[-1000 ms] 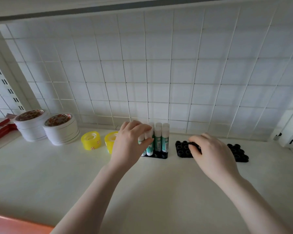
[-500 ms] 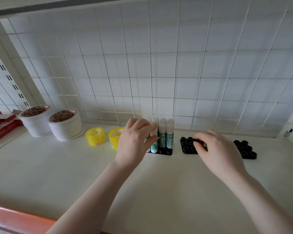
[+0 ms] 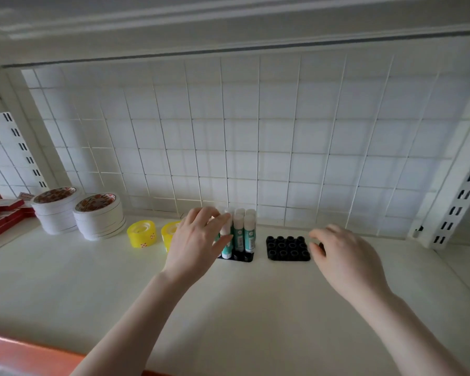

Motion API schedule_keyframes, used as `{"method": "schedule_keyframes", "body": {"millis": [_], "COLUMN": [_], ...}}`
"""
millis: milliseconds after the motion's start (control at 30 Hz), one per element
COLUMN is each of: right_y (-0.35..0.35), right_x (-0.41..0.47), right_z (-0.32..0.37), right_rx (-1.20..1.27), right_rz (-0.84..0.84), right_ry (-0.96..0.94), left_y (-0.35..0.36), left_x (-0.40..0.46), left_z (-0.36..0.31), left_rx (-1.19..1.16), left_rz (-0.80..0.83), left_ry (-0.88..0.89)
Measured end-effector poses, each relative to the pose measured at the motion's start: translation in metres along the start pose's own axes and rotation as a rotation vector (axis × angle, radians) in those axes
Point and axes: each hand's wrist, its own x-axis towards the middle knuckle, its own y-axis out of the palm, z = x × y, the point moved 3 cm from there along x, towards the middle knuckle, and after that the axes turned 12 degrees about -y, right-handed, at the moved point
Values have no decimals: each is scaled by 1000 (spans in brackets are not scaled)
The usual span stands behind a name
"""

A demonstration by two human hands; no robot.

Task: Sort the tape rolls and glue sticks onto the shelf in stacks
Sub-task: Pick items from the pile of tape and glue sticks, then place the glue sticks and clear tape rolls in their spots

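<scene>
The glue sticks [image 3: 244, 234] stand upright in a black holder [image 3: 239, 257] near the back of the white shelf [image 3: 228, 308]. They are smooth cylinders with white caps and teal label bands; the print on the labels is too small to read. The left hand [image 3: 196, 244] wraps its grip around the leftmost sticks, thumb in front and fingers curled over the caps. Just right of that holder lies a second black holder [image 3: 287, 248], a moulded plastic pad of round sockets in rows, all empty. The right hand [image 3: 345, 256] hovers at its right edge with fingers loosely bent; its grip seems to hold nothing, though the fingertips are blurred. Left of the glue sticks sit two yellow tape rolls [image 3: 142, 234], glossy, with small red marks on the side, one partly behind the left hand. Further left are two stacks of white tape rolls [image 3: 99, 217] with red-and-white printed tops. Red flat boxes [image 3: 0, 213] lie at the far left edge. A white wire grid [image 3: 255, 137] backs the shelf.
</scene>
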Motion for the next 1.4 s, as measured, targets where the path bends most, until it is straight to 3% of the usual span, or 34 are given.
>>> {"method": "schedule_keyframes", "body": {"millis": [367,733,933,1267,1400], "right_y": [-34,-92,-127,-180,-202], "right_x": [-104,-212,-258,-322,-345], "right_z": [-81,-143,-187,-336,-408], "right_rx": [-63,-120,-189,-216,-194], "right_rz": [-149,-289,-274,-387,-352], "right_ry": [-44,140,149,153,99], "left_y": [-19,-11,-16,32,64], "left_x": [-45,-104,-119,-123,-127], "left_z": [-90,-199,-270,-436,-517], "left_rx": [26,-133,-207,-225,-263], "left_rz": [30,139,191,157,150], "left_ry": [-186,-168,-184,-181,-218]}}
